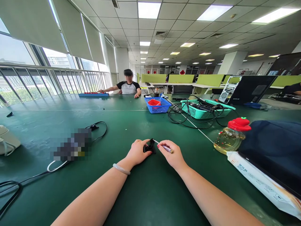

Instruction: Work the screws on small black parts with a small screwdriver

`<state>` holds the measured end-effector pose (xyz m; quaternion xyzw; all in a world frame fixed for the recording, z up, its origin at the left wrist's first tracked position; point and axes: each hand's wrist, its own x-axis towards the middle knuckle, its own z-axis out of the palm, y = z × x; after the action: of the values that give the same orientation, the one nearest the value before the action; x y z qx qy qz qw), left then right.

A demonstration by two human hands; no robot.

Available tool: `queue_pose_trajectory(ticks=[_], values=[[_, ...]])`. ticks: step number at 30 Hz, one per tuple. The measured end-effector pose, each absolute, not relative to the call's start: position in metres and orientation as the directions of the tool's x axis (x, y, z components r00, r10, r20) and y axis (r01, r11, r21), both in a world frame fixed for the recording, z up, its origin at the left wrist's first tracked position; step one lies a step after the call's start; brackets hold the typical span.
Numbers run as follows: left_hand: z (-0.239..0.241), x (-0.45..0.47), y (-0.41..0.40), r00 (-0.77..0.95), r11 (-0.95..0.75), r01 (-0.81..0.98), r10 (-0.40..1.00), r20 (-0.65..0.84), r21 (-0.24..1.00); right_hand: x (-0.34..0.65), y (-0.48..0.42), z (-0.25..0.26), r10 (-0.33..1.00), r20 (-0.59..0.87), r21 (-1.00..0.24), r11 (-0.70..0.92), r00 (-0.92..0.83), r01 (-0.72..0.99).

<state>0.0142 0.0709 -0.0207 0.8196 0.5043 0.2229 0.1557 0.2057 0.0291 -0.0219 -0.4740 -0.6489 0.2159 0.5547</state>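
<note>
My left hand (138, 152) is closed on a small black part (150, 147) that rests on the green table (131, 194). What kind of part it is I cannot make out. My right hand (172, 153) grips a slim screwdriver (168, 149) with a clear, purplish handle. Its thin shaft points left and its tip meets the upper edge of the black part. A pale bangle (121, 169) circles my left wrist.
A blue basket (157, 109) with a red tray and a green basket (204, 113) of cables stand ahead. At right are a red-lidded bottle (229, 139), a wipes pack (261, 182) and a dark bag (275, 150). A person (128, 86) sits across the table. Cables (30, 178) lie left.
</note>
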Motion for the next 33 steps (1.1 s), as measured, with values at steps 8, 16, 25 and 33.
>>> queue_pose_trajectory(ticks=[8, 16, 25, 33], values=[[-0.019, 0.014, 0.067, 0.416, -0.463, 0.773, 0.886, 0.205, 0.433, 0.204, 0.029, -0.021, 0.903, 0.416, -0.877, 0.368, 0.104, 0.31], [-0.018, 0.014, 0.068, 0.438, -0.488, 0.76, 0.873, 0.216, 0.429, 0.203, 0.022, -0.012, 0.878, 0.476, -0.811, 0.417, 0.049, 0.41], [-0.019, 0.014, 0.069, 0.456, -0.512, 0.764, 0.859, 0.234, 0.393, 0.2, 0.017, -0.01, 0.865, 0.501, -0.781, 0.453, -0.001, 0.43], [-0.016, 0.015, 0.067, 0.468, -0.526, 0.756, 0.851, 0.24, 0.39, 0.198, 0.02, -0.011, 0.895, 0.438, -0.778, 0.423, -0.082, 0.465]])
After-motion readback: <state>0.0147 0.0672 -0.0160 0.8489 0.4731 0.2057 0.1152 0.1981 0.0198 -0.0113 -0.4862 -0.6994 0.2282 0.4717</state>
